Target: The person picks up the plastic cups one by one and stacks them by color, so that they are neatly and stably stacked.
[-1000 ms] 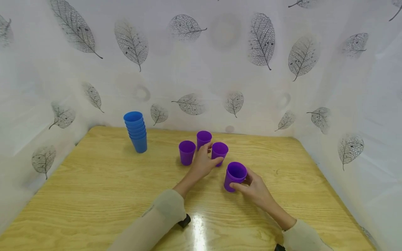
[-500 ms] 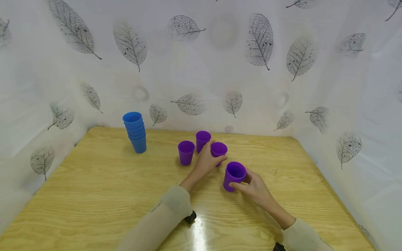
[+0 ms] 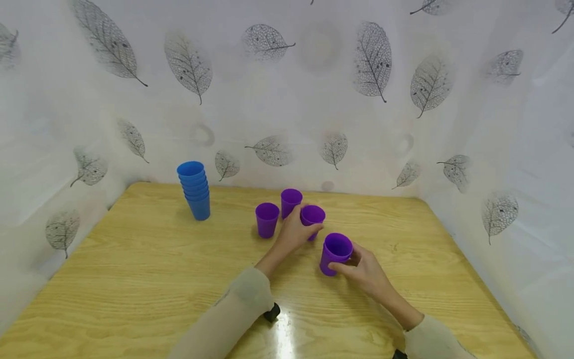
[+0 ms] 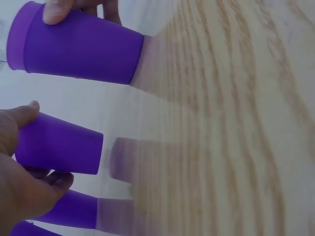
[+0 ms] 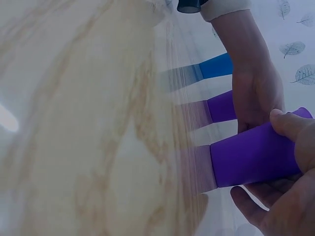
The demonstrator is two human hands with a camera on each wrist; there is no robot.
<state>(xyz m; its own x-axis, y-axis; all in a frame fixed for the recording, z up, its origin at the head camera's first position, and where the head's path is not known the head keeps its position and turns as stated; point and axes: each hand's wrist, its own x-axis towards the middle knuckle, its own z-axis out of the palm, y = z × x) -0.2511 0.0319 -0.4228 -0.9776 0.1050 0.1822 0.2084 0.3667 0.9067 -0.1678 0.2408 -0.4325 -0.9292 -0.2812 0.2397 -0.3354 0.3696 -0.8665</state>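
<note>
My left hand [image 3: 292, 233] grips a purple cup [image 3: 313, 214] between thumb and fingers. In the left wrist view, a narrow gap shows between that cup's base and its reflection, so it is slightly off the table. With thumb and fingers around its side, my right hand [image 3: 368, 273] holds a nested stack of purple cups [image 3: 331, 264]; two rims show. This stack is upright on the table, nearer to me and to the right. Two more purple cups stand beyond the left hand: one at the left [image 3: 267, 222] and one at the back [image 3: 290, 200], partly covered by the hand.
A tall stack of nested blue cups [image 3: 195, 192] stands at the back left of the wooden table [image 3: 134, 279]. A white leaf-printed sheet [image 3: 287, 109] rises behind the table and along both sides. Black wrist devices [image 3: 271, 312] sit at the sleeves.
My left hand has shifted slightly right and its thumb and fingers have come round the purple cup. The right hand and its nested cups have stayed in place.
</note>
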